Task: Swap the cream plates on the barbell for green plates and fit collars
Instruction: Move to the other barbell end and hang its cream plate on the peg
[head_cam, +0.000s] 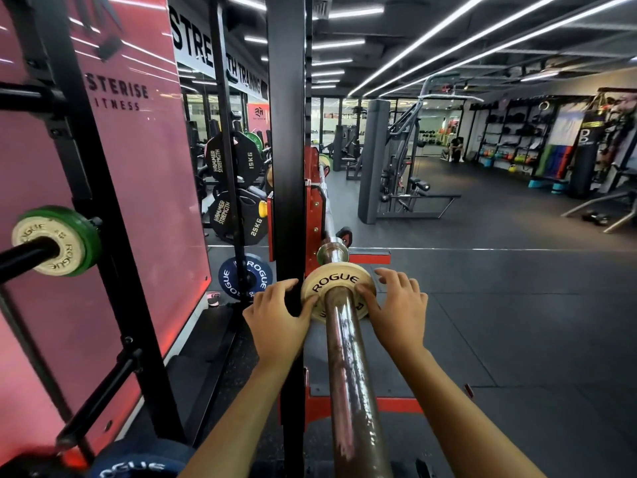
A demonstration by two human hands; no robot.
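A small cream ROGUE plate (333,281) sits on the near sleeve of the barbell (348,374), which runs away from me into the red and black rack. My left hand (275,313) grips the plate's left edge with its thumb on the face. My right hand (396,305) holds the plate's right edge the same way. On a storage peg at the far left hangs a green plate (84,238) behind another cream plate (48,250). No collar shows on this sleeve.
The black rack upright (286,132) stands just left of the sleeve. Black Hammer Strength plates (238,188) and a blue ROGUE plate (246,276) hang beyond it. Another blue plate (138,464) lies at bottom left. Rubber floor spreads to the right, with machines farther back.
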